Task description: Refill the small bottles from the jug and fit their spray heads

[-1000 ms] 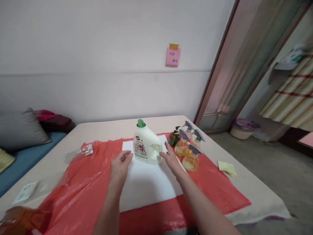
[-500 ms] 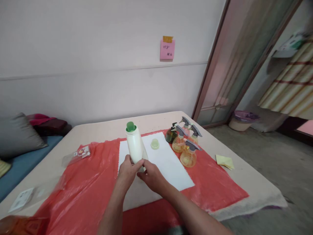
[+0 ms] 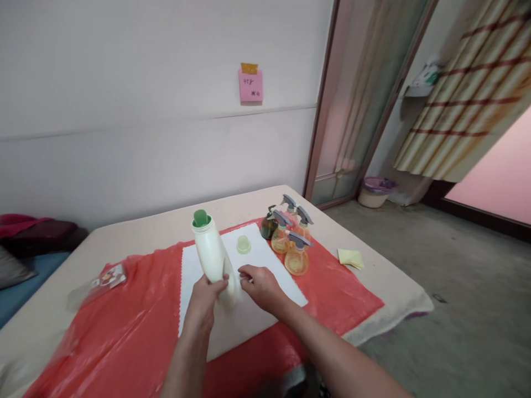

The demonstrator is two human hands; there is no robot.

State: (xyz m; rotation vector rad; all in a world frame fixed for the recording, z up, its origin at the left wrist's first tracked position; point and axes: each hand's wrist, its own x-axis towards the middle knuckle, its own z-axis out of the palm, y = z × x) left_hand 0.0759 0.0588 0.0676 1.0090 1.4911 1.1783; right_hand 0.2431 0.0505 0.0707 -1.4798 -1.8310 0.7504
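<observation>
A white plastic bottle [image 3: 211,254] with a green pouring spout [image 3: 201,218] in its uncapped mouth leans to the left over the white sheet [image 3: 249,326]. My left hand [image 3: 203,298] is wrapped around its lower part, thumb on the near side. Just right of the bottle, apart from it, is my right hand [image 3: 261,284]; its fingers are loosely bent, with a gap at the thumb and nothing visible in them. A pale green translucent cap [image 3: 243,244] rests on the sheet beyond the hands.
Several amber spray bottles [image 3: 296,260] with grey trigger heads and a dark pump bottle [image 3: 269,226] stand at the right. Red plastic sheeting [image 3: 133,320] covers much of the bed-like surface. Yellow paper slips [image 3: 350,258] lie right, a clear plastic packet [image 3: 108,277] left.
My right hand has come off the bottle and moved slightly to its right. My left hand still grips the bottle. The camera view has turned to the right.
</observation>
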